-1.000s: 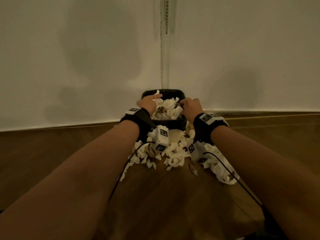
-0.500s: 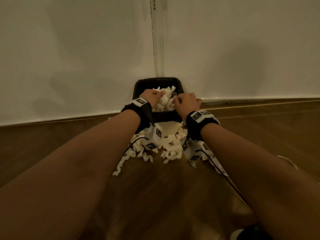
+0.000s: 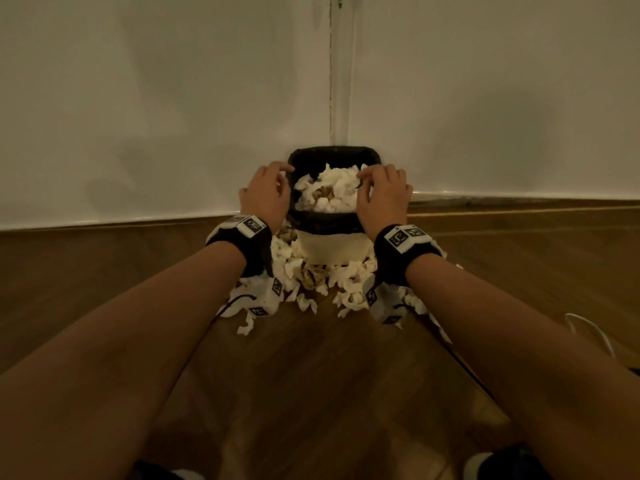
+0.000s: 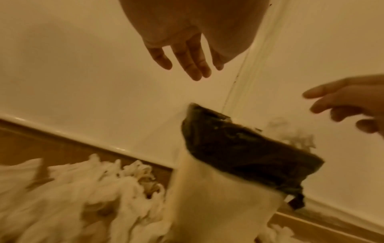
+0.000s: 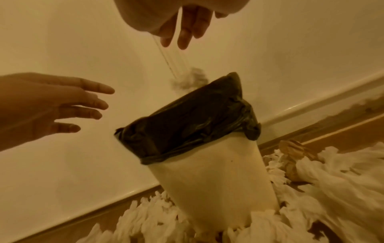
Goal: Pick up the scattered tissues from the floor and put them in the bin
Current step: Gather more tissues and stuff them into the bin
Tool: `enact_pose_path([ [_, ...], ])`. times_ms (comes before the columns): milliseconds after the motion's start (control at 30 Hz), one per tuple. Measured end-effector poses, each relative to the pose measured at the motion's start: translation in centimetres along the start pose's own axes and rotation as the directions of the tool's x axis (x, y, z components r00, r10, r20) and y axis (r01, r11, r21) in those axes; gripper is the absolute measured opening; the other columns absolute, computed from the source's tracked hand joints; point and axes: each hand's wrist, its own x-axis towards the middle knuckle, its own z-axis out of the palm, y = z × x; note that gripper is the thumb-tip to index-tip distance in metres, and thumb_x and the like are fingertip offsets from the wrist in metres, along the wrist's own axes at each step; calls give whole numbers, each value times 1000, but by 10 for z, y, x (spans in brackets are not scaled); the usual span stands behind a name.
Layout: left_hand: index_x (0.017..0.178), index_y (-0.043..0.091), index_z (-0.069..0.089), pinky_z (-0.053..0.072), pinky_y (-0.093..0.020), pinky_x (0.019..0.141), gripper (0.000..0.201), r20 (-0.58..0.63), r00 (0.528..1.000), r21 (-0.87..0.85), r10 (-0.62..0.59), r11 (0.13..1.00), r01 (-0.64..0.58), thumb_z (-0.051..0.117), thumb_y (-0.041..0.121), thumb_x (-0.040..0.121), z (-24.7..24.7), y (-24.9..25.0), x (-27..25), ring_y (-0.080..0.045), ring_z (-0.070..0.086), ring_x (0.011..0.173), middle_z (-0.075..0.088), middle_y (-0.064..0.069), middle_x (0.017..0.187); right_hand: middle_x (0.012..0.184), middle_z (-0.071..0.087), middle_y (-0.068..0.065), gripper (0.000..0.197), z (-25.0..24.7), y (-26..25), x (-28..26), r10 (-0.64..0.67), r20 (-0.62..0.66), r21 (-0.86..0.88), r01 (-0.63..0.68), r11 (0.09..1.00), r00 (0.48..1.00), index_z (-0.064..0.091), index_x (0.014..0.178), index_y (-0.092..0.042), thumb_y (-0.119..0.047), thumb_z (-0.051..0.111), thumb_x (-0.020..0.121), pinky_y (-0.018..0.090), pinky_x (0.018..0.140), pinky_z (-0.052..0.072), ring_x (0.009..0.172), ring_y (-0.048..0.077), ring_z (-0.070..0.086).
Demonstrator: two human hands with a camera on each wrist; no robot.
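Already crumpled white tissues [image 3: 329,188] heap the bin [image 3: 330,251].

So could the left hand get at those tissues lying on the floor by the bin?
Probably yes. The left hand hangs open and empty beside the bin, and the floor tissues lie uncovered right below its wrist.
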Motion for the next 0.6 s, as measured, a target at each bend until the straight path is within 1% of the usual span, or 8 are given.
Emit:
enact_pose_path([
  [100,115,26,54,45,-44,89,28,-19,999,-17,-41,999,40,38,17,94,-11,-31,-22,-23,56,85,54,-2,103,107,57,7,21,6,-17,-12,-89,-8,43,89,995,996,59,101,-14,-16,42,90,37,88,37,105,26,47],
  [200,114,23,55,46,-44,88,27,5,995,26,-95,995,95,37,16,95,-10,-62,-48,-27,57,88,56,-4,104,101,58,7,19,18,-33,-32,-137,-3,94,136,986,991,61,97,-13,-15,44,89,35,88,39,102,24,49],
  [267,112,21,56,47,-43,85,26,13,994,38,-105,994,104,38,14,94,-3,-77,-66,-27,57,90,57,-6,106,97,59,8,17,28,-41,-48,-171,28,130,166,978,985,61,96,-11,-13,45,88,33,86,40,98,23,49],
  [333,111,22,57,50,-39,75,26,14,993,15,-120,993,120,39,14,93,6,-88,-85,-25,56,84,56,-5,105,94,58,7,15,41,-42,-66,-201,125,167,179,970,972,59,95,-10,-13,45,89,29,81,39,94,22,49],
  [400,111,22,57,50,-38,66,26,46,990,29,-136,991,134,39,16,93,16,-96,-104,-24,55,79,55,-4,102,95,58,7,16,54,-37,-82,-188,289,195,135,972,939,58,97,-11,-14,43,91,27,76,38,93,21,49],
  [467,111,20,58,50,-38,64,25,118,985,87,-129,989,119,40,16,94,26,-104,-123,-25,56,79,53,-5,102,99,59,8,18,65,-29,-96,-146,472,186,63,981,870,58,99,-12,-15,40,93,31,77,43,93,22,53],
  [500,111,18,59,50,-38,67,25,170,977,129,-132,985,110,42,14,93,32,-110,-132,-26,56,84,53,-6,106,102,59,10,20,70,-25,-102,-126,557,157,46,987,821,59,100,-12,-14,39,94,32,78,44,95,24,54],
  [600,113,17,59,49,-40,84,27,343,909,259,-236,954,149,47,8,91,44,-126,-153,-27,50,110,46,-7,124,117,58,11,28,84,-12,-115,-49,778,30,41,999,626,58,115,-10,-13,39,95,32,84,41,107,28,53],
])
